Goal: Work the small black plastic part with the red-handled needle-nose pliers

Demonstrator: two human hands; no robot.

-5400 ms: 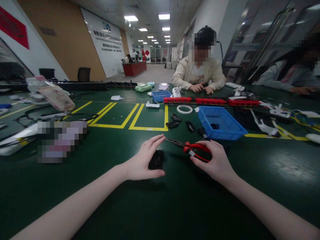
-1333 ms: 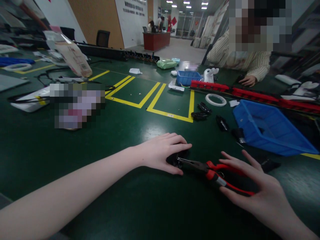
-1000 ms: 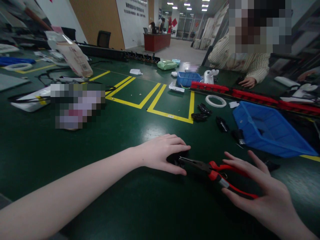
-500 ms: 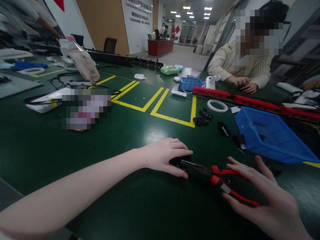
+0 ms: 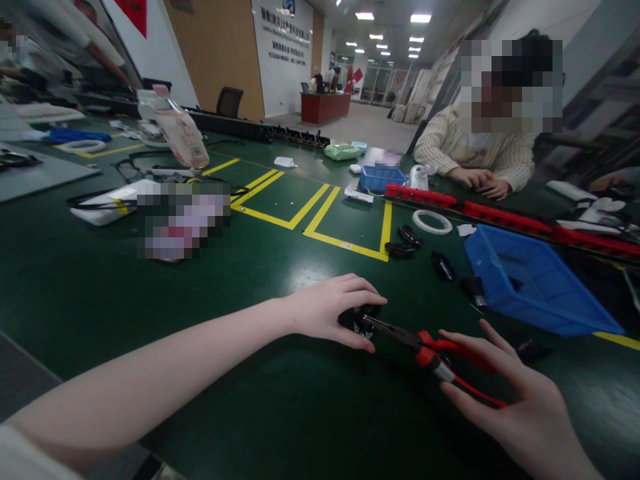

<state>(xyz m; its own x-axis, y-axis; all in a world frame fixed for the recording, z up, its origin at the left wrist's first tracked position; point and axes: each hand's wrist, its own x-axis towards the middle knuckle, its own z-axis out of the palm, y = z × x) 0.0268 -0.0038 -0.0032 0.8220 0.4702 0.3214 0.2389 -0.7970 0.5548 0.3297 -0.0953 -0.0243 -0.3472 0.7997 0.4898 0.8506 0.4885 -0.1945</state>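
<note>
My left hand (image 5: 337, 310) is closed around a small black part (image 5: 359, 321) on the green table, thumb at its near side and fingers over its far side. Most of the part is hidden by the hand. Red-handled needle-nose pliers (image 5: 425, 350) lie in my right hand (image 5: 510, 383), handles spread between thumb and fingers. The tips of the pliers meet the right side of the black part; whether they pinch anything there is too small to tell.
Several black parts (image 5: 443, 265) lie beyond my hands, near a blue bin (image 5: 543, 283). A white tape ring (image 5: 432, 222) and a red strip (image 5: 500, 217) are farther back. A phone-like object (image 5: 193, 223) and a bottle (image 5: 183, 137) stand left. A person (image 5: 475, 153) sits opposite.
Since the earliest frame, the pliers' tips have come from beside my left fingertips onto the black part. Lately the handles have spread, then drawn slightly closer. The view has shifted and tilted.
</note>
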